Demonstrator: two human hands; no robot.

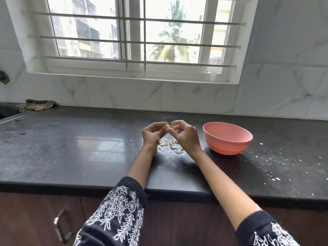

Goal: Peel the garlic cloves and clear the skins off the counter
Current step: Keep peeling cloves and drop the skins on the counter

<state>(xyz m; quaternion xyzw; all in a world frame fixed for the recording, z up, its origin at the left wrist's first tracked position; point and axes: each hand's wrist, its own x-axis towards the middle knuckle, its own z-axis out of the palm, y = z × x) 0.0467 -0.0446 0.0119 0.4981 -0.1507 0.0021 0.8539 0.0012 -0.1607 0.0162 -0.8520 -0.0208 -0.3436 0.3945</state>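
Observation:
My left hand (pixel 153 133) pinches a small pale garlic clove (pixel 167 125) between its fingertips, a little above the dark counter (pixel 88 148). My right hand (pixel 184 134) is close beside it, fingers curled, with its fingertips at the clove. Whether the right hand grips the clove or only its skin is too small to tell. A loose heap of papery garlic skins (pixel 171 145) lies on the counter just under and between both wrists. A pink bowl (pixel 227 137) stands upright to the right of my right hand; its contents are hidden by the rim.
White specks are scattered over the counter's right side (pixel 276 167). A striped cloth (pixel 36 105) lies at the back left beside a sink edge (pixel 7 112). A tiled wall and a barred window (pixel 134 38) stand behind. Cabinet doors with a metal handle (pixel 59 226) are below.

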